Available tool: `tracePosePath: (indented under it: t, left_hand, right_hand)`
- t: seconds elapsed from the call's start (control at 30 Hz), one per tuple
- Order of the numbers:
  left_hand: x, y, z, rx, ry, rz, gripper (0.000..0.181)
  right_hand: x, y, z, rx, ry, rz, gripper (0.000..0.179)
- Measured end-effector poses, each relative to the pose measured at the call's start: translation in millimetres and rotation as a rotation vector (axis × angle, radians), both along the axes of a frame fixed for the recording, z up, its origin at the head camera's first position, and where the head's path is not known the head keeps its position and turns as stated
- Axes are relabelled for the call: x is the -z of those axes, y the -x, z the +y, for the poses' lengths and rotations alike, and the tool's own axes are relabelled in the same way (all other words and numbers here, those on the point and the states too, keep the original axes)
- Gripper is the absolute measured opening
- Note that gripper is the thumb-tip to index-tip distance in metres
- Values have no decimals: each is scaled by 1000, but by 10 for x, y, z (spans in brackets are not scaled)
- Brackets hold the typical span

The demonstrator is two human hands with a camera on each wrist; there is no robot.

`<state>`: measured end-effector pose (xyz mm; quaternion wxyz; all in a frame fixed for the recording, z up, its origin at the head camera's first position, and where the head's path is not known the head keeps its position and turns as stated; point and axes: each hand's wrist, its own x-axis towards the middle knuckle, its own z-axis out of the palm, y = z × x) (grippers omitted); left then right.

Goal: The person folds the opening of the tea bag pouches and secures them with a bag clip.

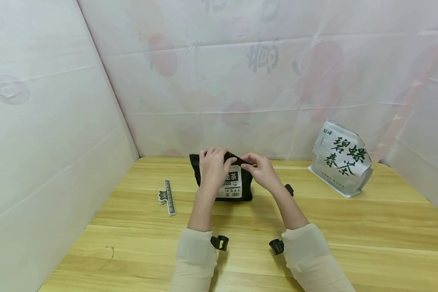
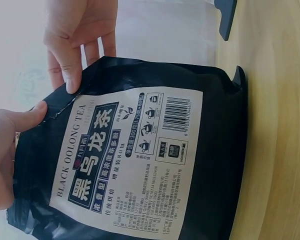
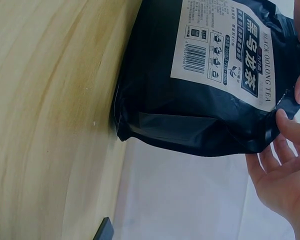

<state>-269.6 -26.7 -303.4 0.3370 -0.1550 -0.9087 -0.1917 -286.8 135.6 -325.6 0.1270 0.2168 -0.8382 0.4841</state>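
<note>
A black pouch of oolong tea (image 1: 246, 186) with a pale printed label stands upright on the wooden table, its top edge folded over. My left hand (image 1: 213, 166) grips the pouch's top from the left, thumb in front; the left wrist view shows that thumb (image 2: 35, 116) on the folded strip. On the other side, my right hand (image 1: 263, 170) pinches the top corner. Its thumb (image 3: 290, 122) lies on the front of the fold in the right wrist view, with the fingers behind the pouch. The two thumbs are close together along the strip.
On the left lies a flat long clip (image 1: 169, 198) with a piano-key pattern. A silver tea pouch (image 1: 339, 158) stands at the back right. A small dark piece (image 1: 289, 189) shows behind my right forearm. Printed cloth (image 1: 219, 81) hangs behind the table.
</note>
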Motion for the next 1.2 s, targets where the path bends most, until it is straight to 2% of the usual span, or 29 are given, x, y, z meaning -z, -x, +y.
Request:
tracePosePath:
  t: [0.17,0.4,0.57,0.6,0.8,0.83,1.2]
  left_hand:
    - [18,18,4,1,-19,16,26]
    - [-4,1,-17,8,-22,-30,27]
    - [-16,-1,-19,-6,-3,-61,30]
    - [-18,-1,-18,-6,-3,-69,30]
    - [-28,-5,-14,-1,-11,-97,30]
    - [-29,-6,-14,-1,-12,-97,30]
    - [-33,-13,-14,0,-19,-101,29]
  right_hand:
    - [9,8,10,-18,0,9,11]
    - [-20,-2,38,-65,-14,-24,14]
    - [-27,10,114,-88,-65,-57,20]
    - [-61,-24,118,-86,-76,-65,20]
    - [-50,8,180,-64,-93,-103,20]
    - [-13,47,194,-59,-91,-100,19]
    - [42,50,143,26,-85,-4,10]
